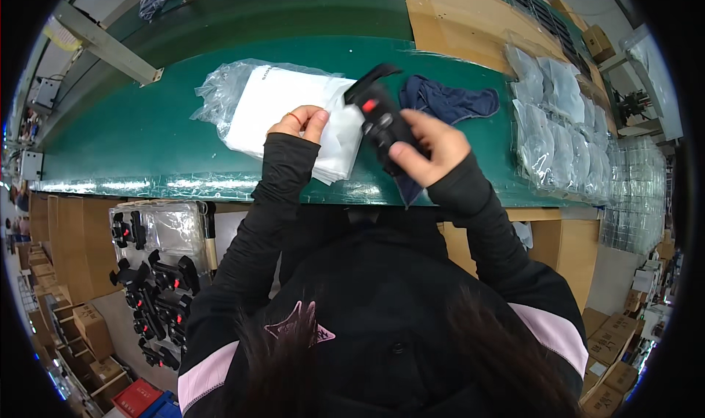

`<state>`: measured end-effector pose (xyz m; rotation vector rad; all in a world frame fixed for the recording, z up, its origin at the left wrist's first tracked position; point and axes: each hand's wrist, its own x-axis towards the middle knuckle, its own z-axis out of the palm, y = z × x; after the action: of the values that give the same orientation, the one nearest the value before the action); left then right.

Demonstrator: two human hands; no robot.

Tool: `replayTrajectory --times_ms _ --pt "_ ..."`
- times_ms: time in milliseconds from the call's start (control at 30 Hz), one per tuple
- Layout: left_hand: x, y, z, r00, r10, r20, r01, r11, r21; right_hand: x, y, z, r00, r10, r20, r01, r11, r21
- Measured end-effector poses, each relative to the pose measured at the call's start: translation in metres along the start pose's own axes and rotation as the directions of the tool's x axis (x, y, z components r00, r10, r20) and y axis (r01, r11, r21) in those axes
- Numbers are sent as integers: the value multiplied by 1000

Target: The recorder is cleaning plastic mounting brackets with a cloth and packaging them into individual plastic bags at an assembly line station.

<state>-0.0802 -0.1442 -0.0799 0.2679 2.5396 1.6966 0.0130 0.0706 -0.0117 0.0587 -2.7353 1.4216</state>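
My right hand (429, 148) grips a black plastic device with a red button (380, 115), held tilted over the green table (147, 124). Beside it my left hand (299, 124) pinches the edge of a stack of white folded sheets in clear plastic bags (283, 102). A dark blue cloth (448, 101) lies on the table just beyond my right hand. A further dark blue piece hangs below the device near the table's front edge.
Several clear plastic bags (558, 124) lie in overlapping rows at the right of the table. A clear bin with several black plastic parts (158, 278) stands low at the left. Cardboard boxes (609, 359) are stacked on the floor at both sides.
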Motion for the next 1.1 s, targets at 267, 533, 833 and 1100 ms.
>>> replayTrajectory --times_ms 267,533,833,1100 --pt "-11 27 4 863 299 -407 -301 952 60 5 8 26 851 -459 254 525 738 -424" --pt "-29 65 -4 761 583 -285 -503 807 310 -2 -18 10 989 -134 -65 144 972 185" --pt "-77 117 51 382 915 -130 -890 402 215 -18 -8 -13 821 -150 -550 257 959 122" --pt "-64 126 74 589 778 219 -795 509 330 -43 -12 -53 741 89 -665 140 949 283"
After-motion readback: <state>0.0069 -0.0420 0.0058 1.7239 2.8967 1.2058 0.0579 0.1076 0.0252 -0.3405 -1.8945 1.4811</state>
